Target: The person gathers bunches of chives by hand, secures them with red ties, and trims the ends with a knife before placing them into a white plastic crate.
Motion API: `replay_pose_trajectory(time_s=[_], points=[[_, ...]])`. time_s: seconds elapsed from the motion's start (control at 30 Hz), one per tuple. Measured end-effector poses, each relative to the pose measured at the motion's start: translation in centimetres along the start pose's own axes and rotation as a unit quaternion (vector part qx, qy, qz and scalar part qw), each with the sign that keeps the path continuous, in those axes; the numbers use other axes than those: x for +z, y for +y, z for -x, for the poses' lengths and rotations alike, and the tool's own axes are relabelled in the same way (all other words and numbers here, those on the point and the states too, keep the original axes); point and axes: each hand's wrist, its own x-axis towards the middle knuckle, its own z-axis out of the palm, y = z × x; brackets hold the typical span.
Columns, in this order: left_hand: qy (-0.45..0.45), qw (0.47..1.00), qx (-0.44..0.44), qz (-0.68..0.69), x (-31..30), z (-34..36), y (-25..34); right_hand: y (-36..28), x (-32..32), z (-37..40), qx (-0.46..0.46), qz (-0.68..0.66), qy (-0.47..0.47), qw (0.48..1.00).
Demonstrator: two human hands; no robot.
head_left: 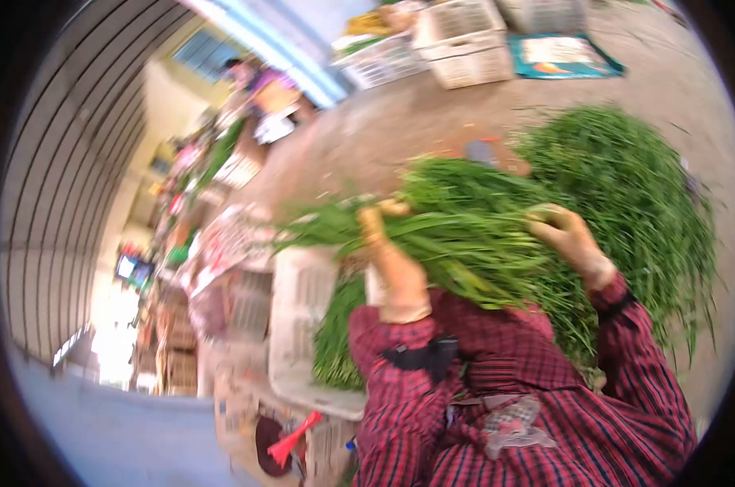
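A long bunch of leafy greens (473, 252) stretches across my lap between my two hands. My left hand (396, 272) is wrapped around its left part, where the ends look blurred. At the right end, the fingers of my right hand (574, 239) are closed on the stalks. More cut greens (457, 183) lie just beyond the bunch. On the right, a large heap of loose greens (635, 203) covers the floor. To my left, a white plastic crate (290, 357) holds greens (341, 341) laid with their cut ends toward me.
A small grey object (481, 152) with a red part lies past the greens. Pale crates (469, 61) and a teal sack (570, 69) stand farther off. A red-handled tool (294, 438) rests on a crate at lower left. Another person (274, 89) is in the distance.
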Motion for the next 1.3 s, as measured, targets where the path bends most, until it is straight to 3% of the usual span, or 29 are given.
replay_pose_trajectory(time_s=[0.1, 0.3, 0.37, 0.4, 0.43, 0.5, 0.57, 0.7, 0.77, 0.83, 0.87, 0.97, 1.0, 1.03, 1.13, 1.2, 1.3], points=[[0.027, 0.999, -0.027, 0.023, -0.6, 0.0, -0.4, 1.4, -1.0, 1.4, -0.171, 0.192, 0.018, 0.966], [0.073, 0.991, -0.080, 0.075, -0.3, -0.3, -0.5, 1.4, -2.1, 3.1, -0.144, 0.267, 0.055, 0.951], [0.086, 0.994, -0.064, 0.028, -1.0, -0.3, 0.5, 3.4, -3.3, 3.2, -0.056, 0.168, 0.089, 0.980], [0.077, 0.997, -0.023, 0.014, -1.7, -0.3, 1.1, 4.6, -4.1, 3.4, -0.067, 0.215, 0.102, 0.969], [0.063, 0.998, 0.010, 0.004, -2.1, -0.2, 1.2, 5.5, -5.1, 3.8, -0.012, 0.230, 0.084, 0.969], [0.093, 0.996, -0.010, -0.008, -1.4, 0.6, 3.3, 11.4, -9.1, 3.9, 0.059, 0.436, -0.051, 0.897], [0.091, 0.995, 0.030, -0.026, -4.2, -0.4, 2.8, 12.7, -9.7, 5.6, -0.153, 0.470, 0.021, 0.869], [0.113, 0.993, 0.021, 0.030, -4.4, -1.3, 2.4, 4.2, -5.5, 5.1, -0.045, 0.151, 0.098, 0.983], [0.124, 0.992, -0.001, 0.039, -3.2, -0.9, 2.4, 1.2, -4.0, 4.2, -0.085, 0.118, 0.088, 0.985], [0.141, 0.990, 0.016, 0.013, -2.4, -0.4, 2.4, -1.5, -2.0, 4.1, -0.065, -0.001, 0.050, 0.997], [0.139, 0.990, 0.021, 0.015, -3.0, -0.6, 2.2, -1.4, -1.1, 3.7, -0.067, 0.004, 0.035, 0.997], [0.182, 0.983, 0.024, 0.027, -1.6, 0.6, 2.5, -2.7, 1.4, 3.7, -0.148, 0.245, 0.050, 0.957], [0.167, 0.985, 0.032, 0.029, -2.7, 0.2, 2.1, -2.6, 2.1, 3.5, -0.187, 0.261, 0.062, 0.945], [0.167, 0.985, 0.031, 0.028, -3.0, 0.3, 2.0, -2.2, 2.7, 3.3, -0.216, 0.266, 0.094, 0.935], [0.178, 0.983, 0.040, 0.026, -2.9, 1.0, 2.0, -2.7, 3.2, 3.6, -0.171, 0.261, 0.135, 0.940], [0.176, 0.983, 0.038, 0.038, -3.5, 1.3, 1.7, -2.2, 3.5, 3.7, -0.283, 0.233, 0.156, 0.917], [0.164, 0.985, 0.057, 0.012, -4.2, 1.4, 0.8, -3.3, 4.5, 4.5, -0.323, 0.186, 0.137, 0.918]])
